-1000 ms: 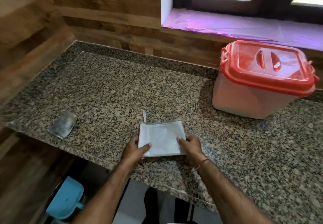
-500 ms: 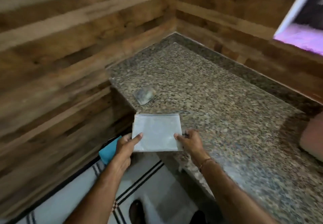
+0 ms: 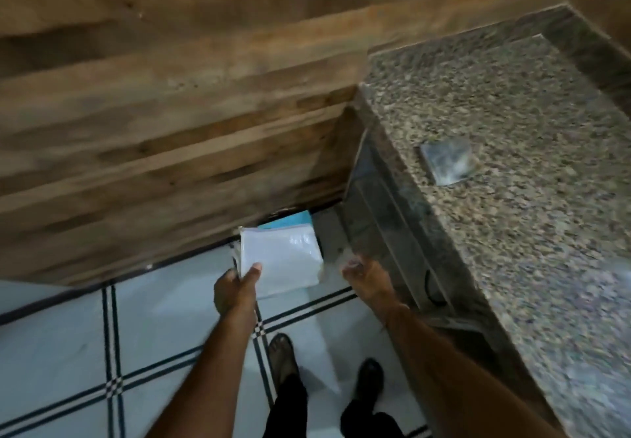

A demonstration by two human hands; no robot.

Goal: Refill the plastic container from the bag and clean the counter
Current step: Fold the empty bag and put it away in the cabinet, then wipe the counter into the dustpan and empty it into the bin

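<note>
My left hand (image 3: 235,292) grips the folded white bag (image 3: 281,261) by its lower left corner, holding it out over the tiled floor beside the counter. My right hand (image 3: 367,278) is off the bag, just to its right, fingers loosely spread and holding nothing, close to the counter's front face. The granite counter (image 3: 532,102) fills the right side. A small grey folded cloth (image 3: 449,161) lies on it near the left edge. The plastic container is out of view.
A wood-plank wall (image 3: 170,96) fills the left and top. A light blue object (image 3: 290,224) shows on the floor just behind the bag, at the foot of the wall. My two feet (image 3: 283,355) stand on white tiles with dark lines.
The view swung left and down. The bag left the counter and now hangs over the floor in my left hand alone; my right hand let go of it.
</note>
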